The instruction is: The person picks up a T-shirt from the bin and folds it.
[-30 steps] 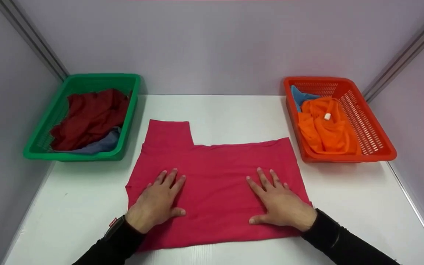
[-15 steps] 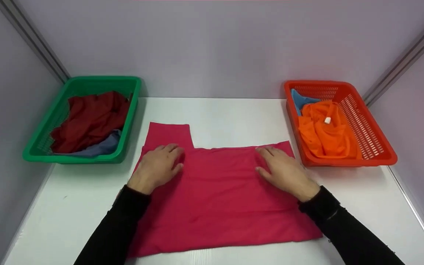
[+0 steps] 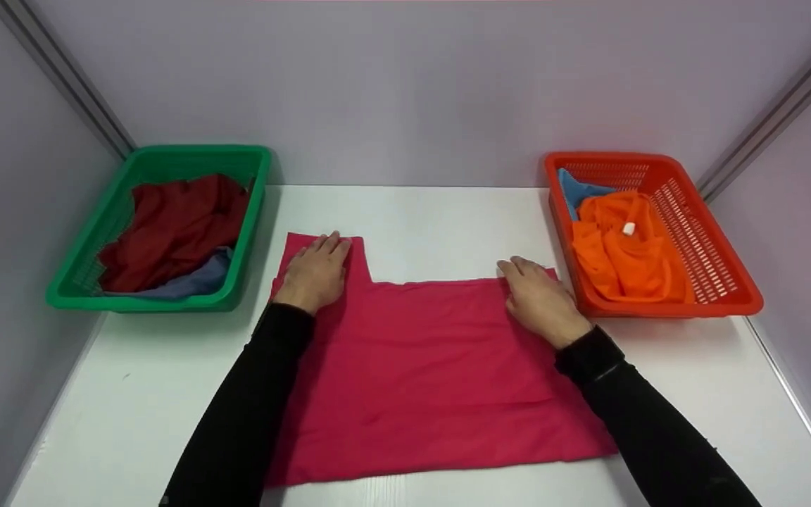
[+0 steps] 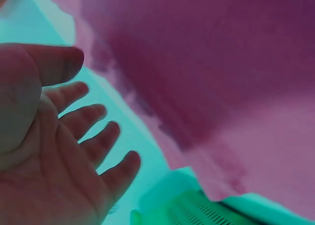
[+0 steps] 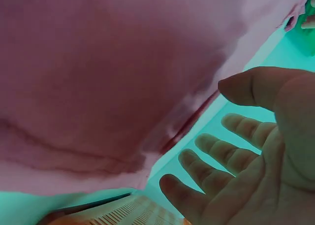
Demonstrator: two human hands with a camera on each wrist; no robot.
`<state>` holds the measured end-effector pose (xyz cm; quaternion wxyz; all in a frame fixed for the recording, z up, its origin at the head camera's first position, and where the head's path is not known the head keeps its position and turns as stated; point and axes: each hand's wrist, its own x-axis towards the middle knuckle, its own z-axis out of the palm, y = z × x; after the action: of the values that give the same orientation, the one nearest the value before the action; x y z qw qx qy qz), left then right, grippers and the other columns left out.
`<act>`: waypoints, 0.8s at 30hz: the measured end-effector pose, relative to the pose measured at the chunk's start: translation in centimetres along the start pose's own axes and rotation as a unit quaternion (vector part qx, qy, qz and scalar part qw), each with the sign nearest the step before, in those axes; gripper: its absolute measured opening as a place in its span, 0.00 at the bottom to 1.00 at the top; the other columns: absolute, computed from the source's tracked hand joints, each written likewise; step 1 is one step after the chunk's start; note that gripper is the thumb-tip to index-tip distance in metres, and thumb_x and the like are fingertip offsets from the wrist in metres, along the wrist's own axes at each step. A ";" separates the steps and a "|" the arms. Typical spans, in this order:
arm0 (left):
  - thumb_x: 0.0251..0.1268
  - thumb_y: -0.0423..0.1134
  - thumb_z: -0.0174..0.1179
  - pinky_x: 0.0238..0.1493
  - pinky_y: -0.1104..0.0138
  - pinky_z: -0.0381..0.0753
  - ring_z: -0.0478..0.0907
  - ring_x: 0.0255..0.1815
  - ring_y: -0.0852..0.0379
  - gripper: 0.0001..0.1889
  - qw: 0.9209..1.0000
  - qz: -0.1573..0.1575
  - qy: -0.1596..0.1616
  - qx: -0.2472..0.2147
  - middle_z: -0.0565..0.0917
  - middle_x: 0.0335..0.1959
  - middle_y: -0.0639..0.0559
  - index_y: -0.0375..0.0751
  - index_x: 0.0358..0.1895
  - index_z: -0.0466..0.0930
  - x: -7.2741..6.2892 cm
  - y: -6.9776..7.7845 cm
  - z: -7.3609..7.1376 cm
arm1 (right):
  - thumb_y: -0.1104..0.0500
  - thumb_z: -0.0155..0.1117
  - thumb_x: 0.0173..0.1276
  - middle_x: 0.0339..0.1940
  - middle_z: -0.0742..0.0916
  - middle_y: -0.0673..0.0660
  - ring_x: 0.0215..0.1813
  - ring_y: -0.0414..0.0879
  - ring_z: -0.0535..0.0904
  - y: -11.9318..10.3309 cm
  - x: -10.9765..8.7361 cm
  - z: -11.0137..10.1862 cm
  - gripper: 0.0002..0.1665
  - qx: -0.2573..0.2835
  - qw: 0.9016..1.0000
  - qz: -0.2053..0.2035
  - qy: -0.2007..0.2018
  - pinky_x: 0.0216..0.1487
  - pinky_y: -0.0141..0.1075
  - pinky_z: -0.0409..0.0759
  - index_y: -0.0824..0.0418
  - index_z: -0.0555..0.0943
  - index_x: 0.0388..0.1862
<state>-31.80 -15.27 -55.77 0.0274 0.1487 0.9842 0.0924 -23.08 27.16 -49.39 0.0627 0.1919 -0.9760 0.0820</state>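
Note:
A crimson garment (image 3: 441, 366), laid flat like a shirt, has a squarish flap jutting out at its far left. Over that flap lies my left hand (image 3: 315, 274), fingertips close to its far edge. My right hand (image 3: 538, 296) is at the garment's far right corner, with the fingertips right at the edge. In the left wrist view, the left hand's fingers (image 4: 93, 119) are spread and loosely bent beside the cloth border. The right wrist view shows the right hand's fingers (image 5: 216, 156) likewise extended, the thumb overlapping the cloth edge. Neither hand grips the cloth.
At the back left stands a green basket (image 3: 67, 282) holding a dark red cloth (image 3: 180, 225) and a blue-grey one (image 3: 198, 278). An orange-red basket (image 3: 729, 271) at the back right holds orange cloth (image 3: 624, 260) and blue cloth (image 3: 578, 189). Grey panels (image 3: 412, 91) enclose the white table (image 3: 419, 218).
Both hands have lifted from spread positions on the garment's middle and moved away from the body to its far edge, the left onto the flap. The garment stays about where it was.

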 end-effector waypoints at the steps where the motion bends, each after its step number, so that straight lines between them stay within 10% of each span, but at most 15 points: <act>1: 0.91 0.42 0.56 0.93 0.32 0.69 0.64 0.97 0.32 0.34 1.000 -0.003 0.000 -0.004 0.68 0.95 0.35 0.40 0.93 0.66 0.3 0.0 0.0 | 0.70 0.71 0.76 0.74 0.89 0.76 0.76 0.71 0.87 0.1 0.1 0.1 0.31 -0.005 1.000 -0.001 0.003 0.75 0.66 0.91 0.73 0.82 0.77; 11: 0.94 0.44 0.61 0.96 0.34 0.66 0.66 0.95 0.30 0.36 0.999 -0.018 -0.026 0.005 0.74 0.90 0.29 0.33 0.93 0.64 -2.4 3.7 -6.3 | 0.69 0.72 0.75 0.57 0.92 0.72 0.61 0.70 0.91 0.2 0.1 0.9 0.20 -0.042 0.999 -0.010 0.033 0.59 0.64 0.95 0.68 0.87 0.64; 20: 0.86 0.41 0.69 0.85 0.37 0.81 0.85 0.75 0.30 0.26 0.996 0.031 0.061 0.062 0.90 0.68 0.33 0.44 0.81 0.80 3.5 -3.5 1.0 | 0.75 0.64 0.75 0.39 0.87 0.70 0.43 0.71 0.87 0.1 0.0 0.7 0.06 -0.079 0.990 -0.050 0.102 0.48 0.62 0.90 0.70 0.85 0.46; 24: 0.84 0.29 0.63 0.78 0.36 0.85 0.89 0.66 0.29 0.17 0.994 0.024 0.073 0.084 0.92 0.59 0.31 0.37 0.69 0.87 2.1 -1.7 -1.9 | 0.75 0.66 0.74 0.37 0.85 0.70 0.42 0.70 0.86 0.5 0.0 0.6 0.04 -0.089 0.990 -0.049 0.097 0.42 0.61 0.89 0.68 0.83 0.40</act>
<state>-34.46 -16.60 -54.28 -0.0594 0.1674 0.9839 0.0208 -23.36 27.45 -50.09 0.1781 0.2240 -0.9581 0.0097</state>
